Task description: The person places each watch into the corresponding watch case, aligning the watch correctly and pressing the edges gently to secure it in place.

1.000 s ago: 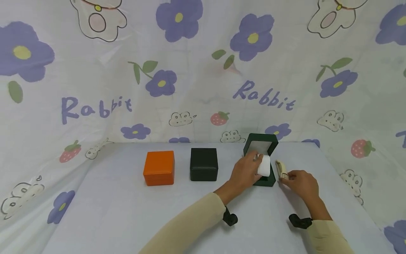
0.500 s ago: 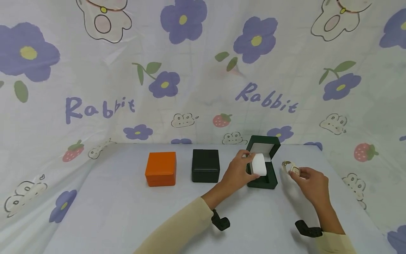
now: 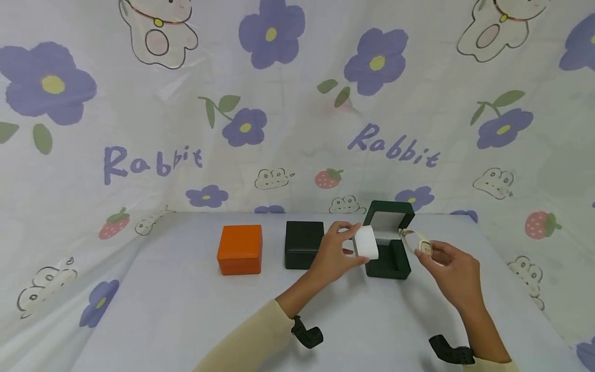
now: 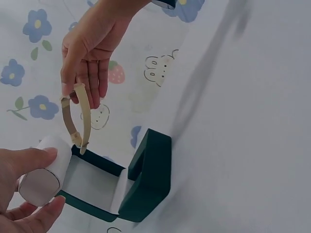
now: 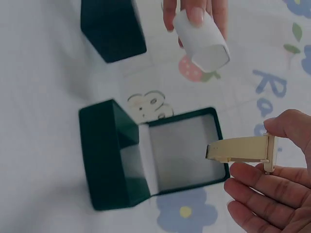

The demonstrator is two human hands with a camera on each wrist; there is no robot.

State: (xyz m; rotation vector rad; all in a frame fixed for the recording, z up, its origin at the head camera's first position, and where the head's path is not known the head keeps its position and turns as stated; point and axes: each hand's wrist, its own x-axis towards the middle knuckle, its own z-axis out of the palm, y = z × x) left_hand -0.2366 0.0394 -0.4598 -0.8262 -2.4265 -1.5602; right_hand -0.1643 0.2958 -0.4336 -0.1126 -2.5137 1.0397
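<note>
My left hand (image 3: 332,253) grips a white watch cushion (image 3: 366,243) between thumb and fingers, left of the green box and above the table. In my right hand (image 3: 453,271) a gold wristwatch (image 3: 424,247) is pinched by its case, its band looped and hanging toward the box. The green watch box (image 3: 388,258) stands with its lid up and its inside bare, between the two hands. The left wrist view shows the cushion (image 4: 46,174) end-on and the watch band (image 4: 80,116) as a loop. In the right wrist view, the watch (image 5: 243,149) overlaps the box's pale lid lining.
An orange box (image 3: 239,249) and a black box (image 3: 302,245), both with lids down, stand to the left in a row. My left hand partly covers the black one. Behind the white table (image 3: 162,310) hangs a printed cloth (image 3: 297,103) with flowers.
The left hand has lifted the cushion out of the green box and moved left with it. The right hand has raised the watch from beside the box and tilted it.
</note>
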